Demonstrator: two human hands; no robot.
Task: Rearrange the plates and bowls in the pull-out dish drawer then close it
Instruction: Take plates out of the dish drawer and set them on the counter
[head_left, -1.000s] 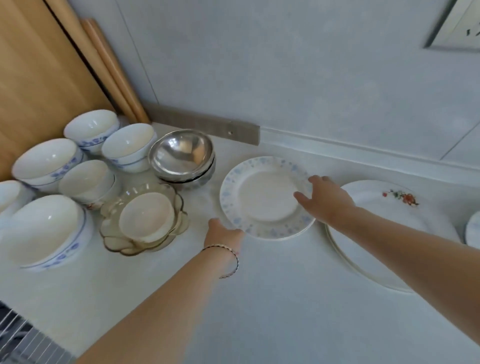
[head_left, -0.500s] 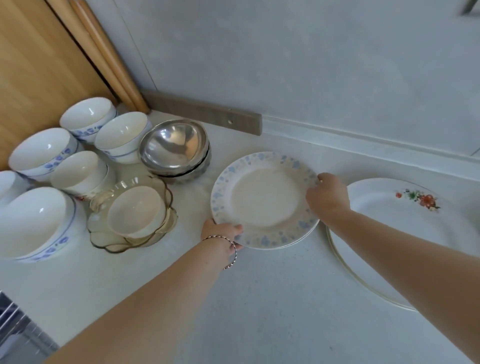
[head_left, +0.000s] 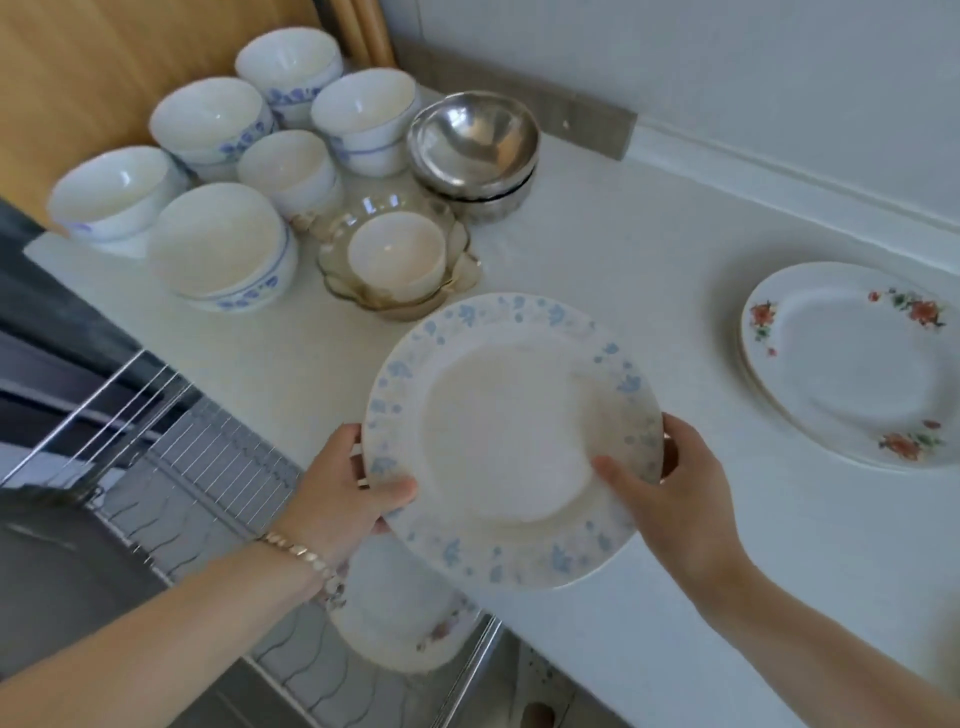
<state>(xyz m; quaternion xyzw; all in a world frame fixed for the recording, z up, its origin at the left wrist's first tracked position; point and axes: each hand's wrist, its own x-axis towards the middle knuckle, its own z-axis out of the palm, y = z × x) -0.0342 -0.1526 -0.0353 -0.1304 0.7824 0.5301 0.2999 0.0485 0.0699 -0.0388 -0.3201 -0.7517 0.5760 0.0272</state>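
A blue-flowered plate (head_left: 511, 441) hangs in the air over the counter's front edge, tilted a little. My left hand (head_left: 343, 488) grips its left rim and my right hand (head_left: 670, 483) grips its right rim. Below it the pull-out dish drawer (head_left: 208, 467) stands open, a wire rack with a flowered white plate (head_left: 410, 618) lying in it. Several white and blue bowls (head_left: 223, 249) sit at the counter's back left, beside stacked steel bowls (head_left: 472, 140) and a glass dish (head_left: 457, 270) holding a small white bowl.
A stack of red-flowered plates (head_left: 852, 364) lies on the white counter (head_left: 623, 249) at the right. A wooden board (head_left: 104, 57) leans against the wall at the back left. A dark cabinet front lies to the left of the drawer.
Both hands took hold of the blue-flowered plate, lifted it off the counter and brought it toward me, over the open drawer. My view has tilted down, bringing the wire rack into sight.
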